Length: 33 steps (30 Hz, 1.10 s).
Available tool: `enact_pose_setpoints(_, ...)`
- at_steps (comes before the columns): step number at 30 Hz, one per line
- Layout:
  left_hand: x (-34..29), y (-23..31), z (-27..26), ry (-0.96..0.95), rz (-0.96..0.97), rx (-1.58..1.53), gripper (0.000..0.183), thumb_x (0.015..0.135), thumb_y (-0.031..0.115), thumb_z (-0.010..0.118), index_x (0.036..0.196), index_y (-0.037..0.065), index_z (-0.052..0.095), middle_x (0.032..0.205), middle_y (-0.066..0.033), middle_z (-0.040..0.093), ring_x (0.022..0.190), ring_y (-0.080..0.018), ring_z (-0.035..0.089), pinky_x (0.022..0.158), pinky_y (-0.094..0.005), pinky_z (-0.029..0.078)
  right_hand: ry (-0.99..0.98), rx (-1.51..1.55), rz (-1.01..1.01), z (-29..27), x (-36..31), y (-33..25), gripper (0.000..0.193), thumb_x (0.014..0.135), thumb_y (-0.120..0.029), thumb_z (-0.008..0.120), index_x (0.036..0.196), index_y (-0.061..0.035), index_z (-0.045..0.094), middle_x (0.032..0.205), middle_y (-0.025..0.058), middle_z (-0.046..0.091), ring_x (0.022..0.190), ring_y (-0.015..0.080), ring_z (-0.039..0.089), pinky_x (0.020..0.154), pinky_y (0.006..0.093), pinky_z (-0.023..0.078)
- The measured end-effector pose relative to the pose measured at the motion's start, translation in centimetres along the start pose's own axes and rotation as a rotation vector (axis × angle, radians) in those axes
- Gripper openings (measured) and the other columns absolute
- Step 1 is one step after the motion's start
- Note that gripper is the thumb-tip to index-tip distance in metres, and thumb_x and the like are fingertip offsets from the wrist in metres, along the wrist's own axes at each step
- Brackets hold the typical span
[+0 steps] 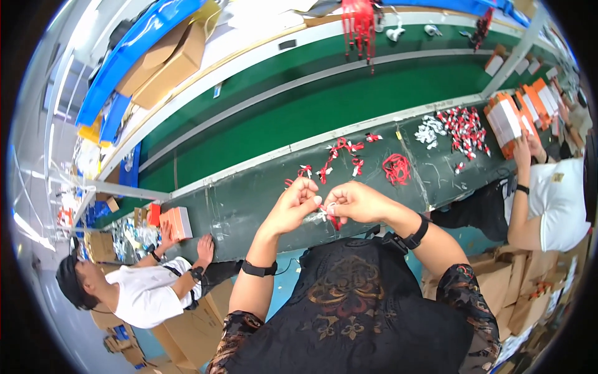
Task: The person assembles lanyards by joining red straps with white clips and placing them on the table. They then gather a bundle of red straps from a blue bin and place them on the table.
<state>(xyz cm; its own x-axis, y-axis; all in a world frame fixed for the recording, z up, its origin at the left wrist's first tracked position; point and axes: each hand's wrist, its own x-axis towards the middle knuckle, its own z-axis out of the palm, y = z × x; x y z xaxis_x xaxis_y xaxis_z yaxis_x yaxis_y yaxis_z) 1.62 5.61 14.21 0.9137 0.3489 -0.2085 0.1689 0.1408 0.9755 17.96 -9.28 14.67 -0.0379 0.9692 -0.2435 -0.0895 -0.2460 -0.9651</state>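
In front of my chest, above the near edge of the dark worktop, both hands meet at a short red cord with a white piece on it. My left hand pinches it between thumb and fingertips. Close beside it, my right hand pinches the same cord, its fingers curled in. Just beyond lie several small tied bundles of red cord with black and white ends. Farther right rests a loose coil of red cord. The fingers partly hide the held cord.
A heap of red, white and black bundles lies at the right, beside white pieces. Behind runs a green conveyor belt. Red cords hang overhead. Co-workers sit left and right, near orange-and-white boxes.
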Motion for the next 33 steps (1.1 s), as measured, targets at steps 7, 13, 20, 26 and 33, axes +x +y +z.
enact_pose_setpoints(7,-0.7,-1.9,5.9,0.236,-0.085,-0.880,0.038,0.102,0.041,0.043,0.113,0.006,0.055,0.094,-0.0015,0.060,0.080,-0.0120,0.058,0.068,-0.0273,0.048,0.246,0.385,-0.270,3.4,0.0,-2.2,0.008,0.088,-0.002,0.067,0.094,0.0021,0.069,0.090,0.0067,0.065,0.075,0.0110,0.063,0.064,0.0241,0.051)
enact_pose_setpoints(13,-3.0,-2.9,6.4,0.259,-0.070,-0.129,0.027,0.102,0.029,0.045,0.113,0.007,0.058,0.082,-0.0074,0.066,0.068,-0.0268,0.061,0.064,-0.0379,0.049,0.657,-0.680,-0.645,2.7,1.2,-2.8,0.008,0.081,-0.004,0.069,0.089,-0.0040,0.071,0.081,0.0054,0.064,0.077,0.0192,0.064,0.067,0.0322,0.051)
enact_pose_setpoints(20,-5.2,-1.7,1.6,0.346,0.398,0.873,0.016,0.094,0.020,0.058,0.101,0.006,0.063,0.084,-0.0088,0.065,0.072,-0.0268,0.061,0.066,-0.0359,0.050,-0.249,-0.368,0.054,1.1,0.5,-2.7,0.010,0.085,-0.012,0.072,0.089,-0.0023,0.072,0.085,0.0046,0.070,0.077,0.0146,0.065,0.070,0.0290,0.052)
enact_pose_setpoints(26,-5.2,-3.8,4.4,0.332,-0.278,-0.986,0.013,0.101,0.017,0.048,0.098,0.007,0.055,0.082,-0.0018,0.060,0.070,-0.0151,0.061,0.059,-0.0248,0.051,0.244,0.215,-0.320,5.0,2.6,-0.2,0.005,0.087,-0.001,0.067,0.091,-0.0008,0.069,0.089,0.0078,0.066,0.076,0.0169,0.064,0.067,0.0313,0.052)
enact_pose_setpoints(33,-5.8,-4.4,3.0,0.496,-0.331,-1.065,0.029,0.101,0.021,0.049,0.122,0.003,0.058,0.117,-0.0070,0.064,0.106,-0.0179,0.060,0.091,-0.0345,0.050,0.132,-1.324,-0.737,4.2,3.4,1.4,0.014,0.070,-0.010,0.065,0.083,-0.0037,0.066,0.087,0.0072,0.059,0.078,0.0227,0.060,0.064,0.0325,0.052)
